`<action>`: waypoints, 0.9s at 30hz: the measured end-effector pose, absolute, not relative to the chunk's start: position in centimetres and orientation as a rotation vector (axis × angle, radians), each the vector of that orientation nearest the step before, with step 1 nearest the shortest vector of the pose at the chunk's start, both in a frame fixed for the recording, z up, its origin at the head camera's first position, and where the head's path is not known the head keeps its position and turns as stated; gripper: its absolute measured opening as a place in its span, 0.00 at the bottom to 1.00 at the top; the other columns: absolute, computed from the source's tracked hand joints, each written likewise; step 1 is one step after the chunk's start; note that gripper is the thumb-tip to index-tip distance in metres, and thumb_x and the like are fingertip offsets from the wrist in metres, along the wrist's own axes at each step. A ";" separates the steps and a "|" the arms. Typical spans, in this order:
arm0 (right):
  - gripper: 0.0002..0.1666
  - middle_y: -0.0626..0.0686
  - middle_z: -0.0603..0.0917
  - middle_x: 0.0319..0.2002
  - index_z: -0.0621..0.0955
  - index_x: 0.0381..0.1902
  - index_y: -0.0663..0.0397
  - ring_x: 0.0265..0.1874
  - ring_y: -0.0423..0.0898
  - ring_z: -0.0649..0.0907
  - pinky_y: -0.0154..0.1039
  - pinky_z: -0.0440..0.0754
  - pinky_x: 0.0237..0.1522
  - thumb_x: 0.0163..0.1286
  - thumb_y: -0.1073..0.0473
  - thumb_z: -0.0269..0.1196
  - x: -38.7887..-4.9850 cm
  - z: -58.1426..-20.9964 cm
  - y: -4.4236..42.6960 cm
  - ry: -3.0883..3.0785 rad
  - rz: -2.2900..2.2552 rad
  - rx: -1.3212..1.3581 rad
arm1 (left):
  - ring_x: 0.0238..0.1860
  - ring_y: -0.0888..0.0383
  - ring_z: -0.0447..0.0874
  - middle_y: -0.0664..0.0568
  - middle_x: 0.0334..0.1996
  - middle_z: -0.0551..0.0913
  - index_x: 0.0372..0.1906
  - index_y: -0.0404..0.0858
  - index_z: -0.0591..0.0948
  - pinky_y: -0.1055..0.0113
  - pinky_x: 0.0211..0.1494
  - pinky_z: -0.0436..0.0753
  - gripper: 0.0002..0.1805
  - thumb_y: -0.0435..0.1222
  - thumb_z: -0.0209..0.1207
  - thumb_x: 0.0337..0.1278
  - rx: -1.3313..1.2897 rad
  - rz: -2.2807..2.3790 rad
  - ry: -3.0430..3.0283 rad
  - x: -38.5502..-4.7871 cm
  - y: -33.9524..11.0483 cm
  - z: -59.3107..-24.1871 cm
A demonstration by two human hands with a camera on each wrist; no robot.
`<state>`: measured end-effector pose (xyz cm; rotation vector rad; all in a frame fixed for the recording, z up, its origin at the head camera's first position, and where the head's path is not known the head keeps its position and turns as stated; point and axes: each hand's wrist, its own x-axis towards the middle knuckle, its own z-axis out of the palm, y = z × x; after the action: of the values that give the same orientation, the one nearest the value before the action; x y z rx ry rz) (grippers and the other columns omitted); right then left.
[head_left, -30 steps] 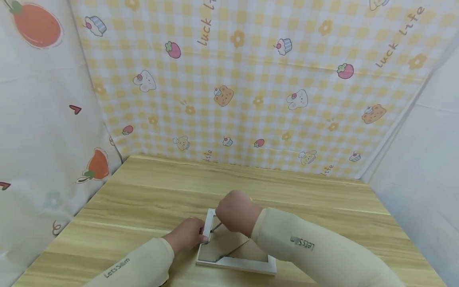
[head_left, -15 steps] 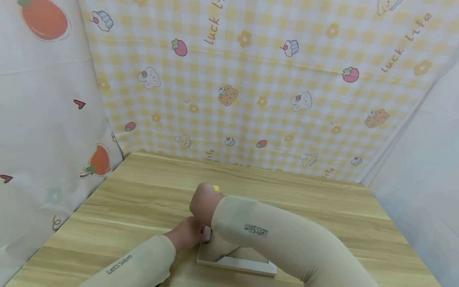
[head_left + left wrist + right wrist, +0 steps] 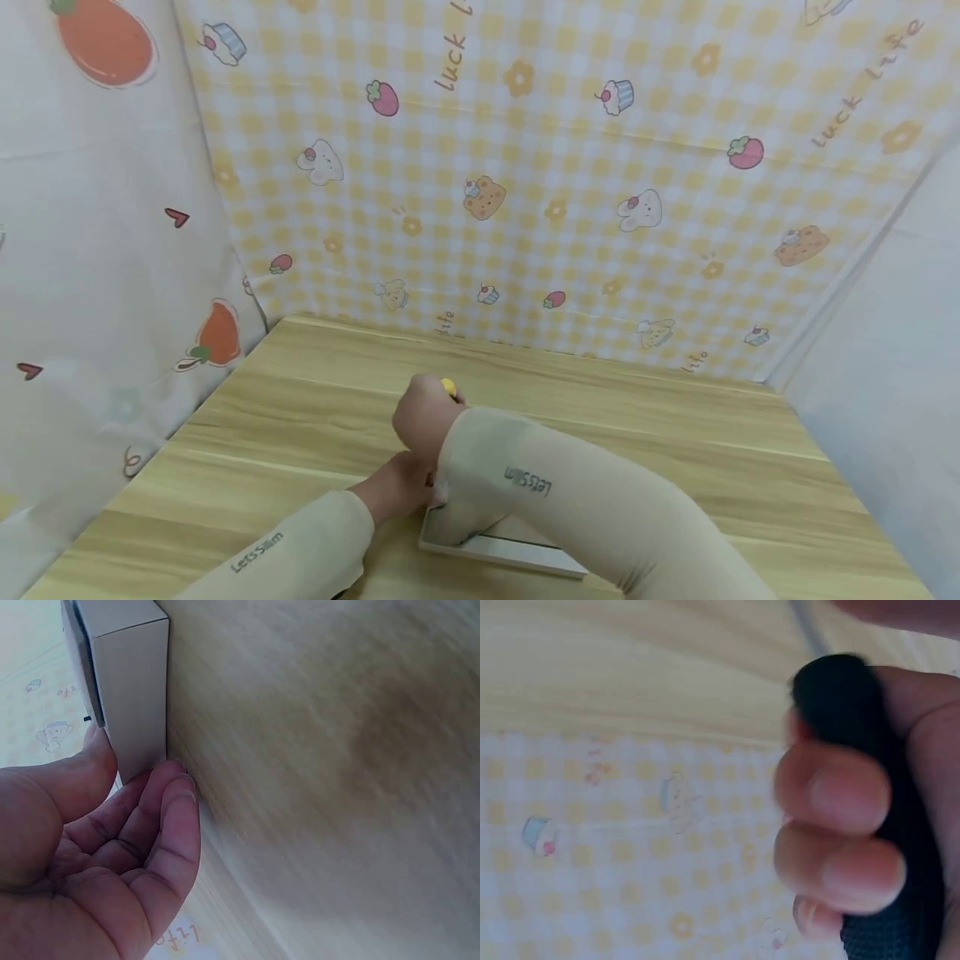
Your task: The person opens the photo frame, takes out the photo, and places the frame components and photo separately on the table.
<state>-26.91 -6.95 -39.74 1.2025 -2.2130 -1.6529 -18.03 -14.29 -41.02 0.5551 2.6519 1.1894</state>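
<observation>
A white picture frame (image 3: pixel 525 553) with a brown backing lies on the table, partly hidden by the right sleeve. My left hand (image 3: pixel 399 487) grips its left side; in the left wrist view the thumb lies on one face and the curled fingers meet the edge of the frame (image 3: pixel 133 690). My right hand (image 3: pixel 422 422) is just above the left hand, over the frame's left side. Its fingers curl round the black handle of a screwdriver (image 3: pixel 844 701) with a thin metal shaft. A yellow handle end (image 3: pixel 449 387) shows above the fist. The screwdriver's tip is hidden.
The wood-grain table (image 3: pixel 300 400) extends around the frame. A yellow checked cloth (image 3: pixel 517 167) hangs along its back edge, with white cloths (image 3: pixel 112 250) at the left and right sides.
My right hand has moved left with the screwdriver, from over the frame's backing to its left side, close above my left hand. The left hand keeps its grip on the frame.
</observation>
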 end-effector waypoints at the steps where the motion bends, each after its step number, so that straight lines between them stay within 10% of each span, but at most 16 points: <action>1: 0.09 0.41 0.80 0.25 0.81 0.29 0.40 0.21 0.38 0.79 0.35 0.79 0.25 0.69 0.50 0.58 -25.4 -36.9 -6.9 -2.412 -1.615 1.266 | 0.27 0.59 0.66 0.55 0.24 0.69 0.28 0.35 0.73 0.69 0.30 0.66 0.10 0.25 0.64 0.47 0.507 1.175 2.656 -18.0 -14.2 -41.2; 8: 0.15 0.41 0.73 0.18 0.81 0.26 0.42 0.17 0.35 0.69 0.27 0.74 0.25 0.74 0.50 0.55 -21.5 -30.3 -2.6 -2.684 -1.348 1.159 | 0.20 0.60 0.65 0.55 0.16 0.68 0.18 0.37 0.70 0.69 0.24 0.65 0.16 0.30 0.67 0.50 0.425 1.066 2.730 -18.0 -13.9 -41.7; 17: 0.29 0.42 0.63 0.12 0.72 0.15 0.46 0.13 0.38 0.61 0.31 0.60 0.17 0.67 0.34 0.56 -21.5 -30.4 4.2 -2.966 -0.854 1.092 | 0.21 0.59 0.64 0.55 0.16 0.67 0.17 0.38 0.69 0.68 0.25 0.65 0.19 0.33 0.69 0.49 0.353 1.025 2.789 -17.7 -13.5 -41.4; 27: 0.23 0.40 0.62 0.13 0.70 0.16 0.46 0.14 0.35 0.61 0.32 0.58 0.19 0.67 0.46 0.63 -21.0 -32.7 11.1 -3.020 -0.155 1.102 | 0.20 0.59 0.65 0.56 0.15 0.67 0.17 0.38 0.69 0.68 0.24 0.66 0.18 0.32 0.67 0.50 0.382 1.053 2.802 -17.2 -13.9 -41.5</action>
<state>-21.05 11.11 -32.67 1.1024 -3.0203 -0.1547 -17.21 -13.88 -41.50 0.3824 2.8025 1.0533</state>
